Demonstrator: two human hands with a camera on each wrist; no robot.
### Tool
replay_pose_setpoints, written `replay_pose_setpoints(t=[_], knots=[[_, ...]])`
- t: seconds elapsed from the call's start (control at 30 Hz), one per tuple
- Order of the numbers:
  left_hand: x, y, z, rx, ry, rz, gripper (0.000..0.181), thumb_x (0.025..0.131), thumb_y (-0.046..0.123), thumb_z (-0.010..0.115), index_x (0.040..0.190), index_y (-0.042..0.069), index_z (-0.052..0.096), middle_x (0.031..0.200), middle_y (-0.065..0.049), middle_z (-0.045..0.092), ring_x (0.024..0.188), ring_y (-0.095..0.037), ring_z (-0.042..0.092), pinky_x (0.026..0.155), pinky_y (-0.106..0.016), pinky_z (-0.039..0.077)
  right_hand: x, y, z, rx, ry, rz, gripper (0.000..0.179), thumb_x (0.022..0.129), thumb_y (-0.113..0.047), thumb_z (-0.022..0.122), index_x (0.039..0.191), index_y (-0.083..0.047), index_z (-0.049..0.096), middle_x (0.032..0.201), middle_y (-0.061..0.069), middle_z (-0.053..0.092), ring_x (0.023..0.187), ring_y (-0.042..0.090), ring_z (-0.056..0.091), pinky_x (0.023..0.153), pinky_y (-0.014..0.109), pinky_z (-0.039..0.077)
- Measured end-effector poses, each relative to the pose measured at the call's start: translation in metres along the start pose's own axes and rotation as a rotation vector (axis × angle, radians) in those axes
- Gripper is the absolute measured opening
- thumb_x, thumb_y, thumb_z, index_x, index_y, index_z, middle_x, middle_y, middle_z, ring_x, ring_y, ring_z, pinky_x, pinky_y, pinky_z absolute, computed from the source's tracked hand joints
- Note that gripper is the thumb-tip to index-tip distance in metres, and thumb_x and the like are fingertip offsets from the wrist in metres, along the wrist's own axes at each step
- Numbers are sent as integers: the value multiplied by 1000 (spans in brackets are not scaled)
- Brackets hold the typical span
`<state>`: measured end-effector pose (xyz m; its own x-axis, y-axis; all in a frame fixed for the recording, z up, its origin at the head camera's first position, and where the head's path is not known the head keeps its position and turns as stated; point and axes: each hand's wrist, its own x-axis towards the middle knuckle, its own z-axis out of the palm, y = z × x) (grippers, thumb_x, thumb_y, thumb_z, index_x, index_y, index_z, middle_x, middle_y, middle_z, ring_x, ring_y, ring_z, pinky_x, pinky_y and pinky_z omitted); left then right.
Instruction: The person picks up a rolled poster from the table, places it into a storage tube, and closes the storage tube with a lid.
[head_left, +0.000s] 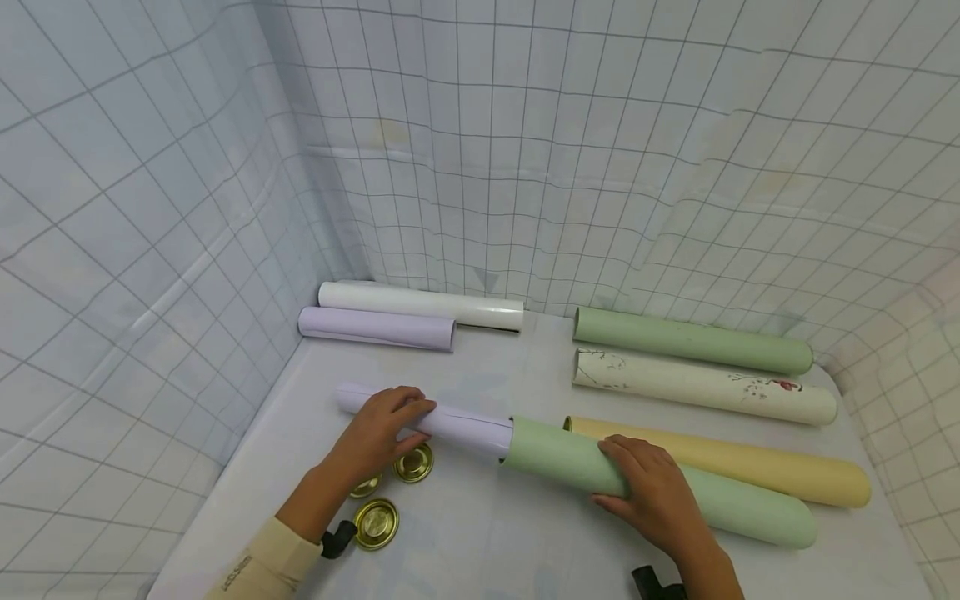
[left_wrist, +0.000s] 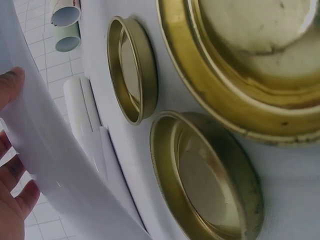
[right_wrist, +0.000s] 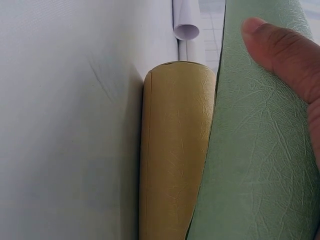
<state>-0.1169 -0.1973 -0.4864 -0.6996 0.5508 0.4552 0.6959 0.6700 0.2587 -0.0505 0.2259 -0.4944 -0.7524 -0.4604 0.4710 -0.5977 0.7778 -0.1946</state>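
My left hand [head_left: 381, 427] grips a lavender paper roll [head_left: 468, 427], with thumb and fingers [left_wrist: 25, 197] on opposite sides of it. The roll's right end appears to sit inside the open left end of a wider light green roll [head_left: 551, 450]. Around that green roll, my right hand [head_left: 654, 492] is curled from above; in the right wrist view its thumb [right_wrist: 280, 50] lies along the textured surface. A yellow roll [head_left: 757, 461] lies just behind the green one. Under and beside my left wrist are three round gold-coloured metal lids [head_left: 377, 523], shallow and rimmed.
At the back left lie a glossy white roll [head_left: 420, 302] and a second lavender roll [head_left: 375, 327]. Another green roll [head_left: 690, 337] and a cream roll with a floral print [head_left: 697, 385] lie at the back right. Grid-patterned cloth walls [head_left: 480, 167] enclose the white table [head_left: 517, 533].
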Motion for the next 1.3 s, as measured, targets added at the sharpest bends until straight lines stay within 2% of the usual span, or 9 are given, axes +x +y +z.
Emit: replay_pose_setpoints(t=[0.27, 0.87, 1.1, 1.3], knots=[[5, 6, -4, 10, 11, 17, 48, 74, 19, 89, 117, 14, 69, 115, -7, 60, 108, -29, 60, 93, -47, 50, 0, 1, 0, -3, 17, -7, 87, 54, -34, 97, 127, -5, 61, 122, 9, 64, 108, 30, 62, 86, 50, 50], [13, 17, -11, 12, 65, 82, 53, 69, 17, 92, 117, 15, 69, 115, -7, 61, 109, -29, 58, 97, -50, 46, -1, 4, -2, 7, 54, -25, 80, 62, -43, 93, 126, -5, 62, 123, 10, 64, 108, 31, 62, 86, 49, 49], [15, 21, -17, 20, 67, 100, 52, 70, 18, 92, 116, 15, 69, 114, -7, 60, 109, -29, 58, 97, -50, 47, 0, 4, -3, 2, 73, -25, 84, 53, -34, 96, 124, -5, 62, 122, 10, 64, 107, 30, 62, 86, 48, 49], [19, 26, -20, 22, 76, 155, 53, 69, 19, 92, 117, 14, 69, 115, -7, 61, 107, -29, 58, 97, -50, 46, 0, 2, -1, 7, 56, -20, 84, 54, -33, 96, 126, -6, 62, 123, 9, 64, 109, 30, 62, 88, 49, 48]])
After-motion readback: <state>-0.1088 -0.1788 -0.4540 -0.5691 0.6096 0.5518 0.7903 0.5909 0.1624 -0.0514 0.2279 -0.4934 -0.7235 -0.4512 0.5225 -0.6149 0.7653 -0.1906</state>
